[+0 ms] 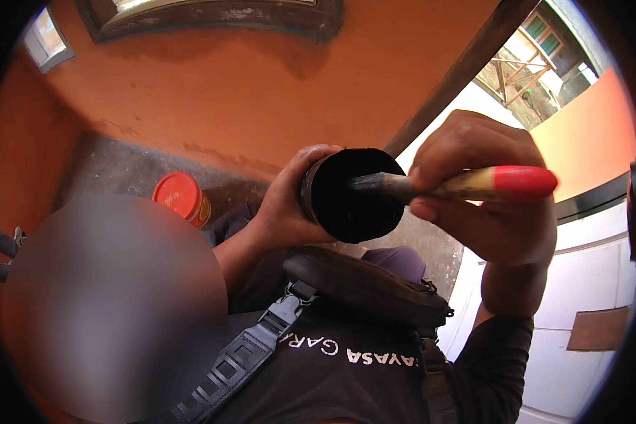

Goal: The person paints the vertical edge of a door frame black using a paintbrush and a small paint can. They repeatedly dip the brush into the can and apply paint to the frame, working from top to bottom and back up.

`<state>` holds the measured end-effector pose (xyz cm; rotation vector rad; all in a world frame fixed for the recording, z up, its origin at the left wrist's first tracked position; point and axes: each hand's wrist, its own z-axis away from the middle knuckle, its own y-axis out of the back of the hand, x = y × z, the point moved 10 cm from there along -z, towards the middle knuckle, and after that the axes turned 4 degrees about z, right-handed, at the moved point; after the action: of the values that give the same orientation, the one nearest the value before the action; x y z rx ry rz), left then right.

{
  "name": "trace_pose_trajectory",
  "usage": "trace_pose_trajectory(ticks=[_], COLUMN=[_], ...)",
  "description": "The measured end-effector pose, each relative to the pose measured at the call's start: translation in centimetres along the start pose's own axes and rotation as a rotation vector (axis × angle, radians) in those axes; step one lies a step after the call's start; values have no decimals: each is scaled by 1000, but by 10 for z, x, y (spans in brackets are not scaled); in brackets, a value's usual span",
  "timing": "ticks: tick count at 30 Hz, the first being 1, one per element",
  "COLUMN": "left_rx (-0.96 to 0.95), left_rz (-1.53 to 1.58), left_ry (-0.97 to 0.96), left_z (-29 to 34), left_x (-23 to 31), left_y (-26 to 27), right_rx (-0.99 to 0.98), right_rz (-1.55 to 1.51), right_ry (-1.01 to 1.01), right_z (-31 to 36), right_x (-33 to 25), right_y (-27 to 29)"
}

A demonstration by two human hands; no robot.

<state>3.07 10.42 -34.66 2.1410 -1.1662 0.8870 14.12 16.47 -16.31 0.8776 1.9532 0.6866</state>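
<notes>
My left hand (287, 201) is wrapped round the side of a black, round, open-topped container (357, 222), its dark mouth tipped toward me. In my right hand (484, 191) is a paintbrush (484, 185) with a wooden handle and a red end, pinched between thumb and fingers near the bristles. The brush lies roughly level, its pale-streaked bristles over or just inside the container's mouth. I cannot tell whether they touch its wall. Whatever the container holds is lost in the dark.
A red-lidded bucket (179, 196) stands on the grey floor (131, 166) by the orange wall (261, 92). A wooden window frame (219, 27) is above. White panelling (579, 283) is on the right. A dark bag (353, 283) hangs across my front. A blurred round patch covers the lower left.
</notes>
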Motion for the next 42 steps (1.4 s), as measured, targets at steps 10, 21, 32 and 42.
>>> trace_pose_trajectory(ticks=[10,21,32,42], left_rx=[18,67,66,73], left_rz=[161,358,345,449], left_ry=[35,191,230,316], left_z=[-2,2,6,-4], left_x=[-8,-21,-33,-34], left_y=[-4,-5,-9,-18], right_rx=[-213,-187,304,420], right_rz=[171,155,-564,-1123], right_ry=[3,-3,-373,-422], right_z=[-11,-11,28,62], right_x=[7,8,88,143], right_y=[-38,-31,21,3])
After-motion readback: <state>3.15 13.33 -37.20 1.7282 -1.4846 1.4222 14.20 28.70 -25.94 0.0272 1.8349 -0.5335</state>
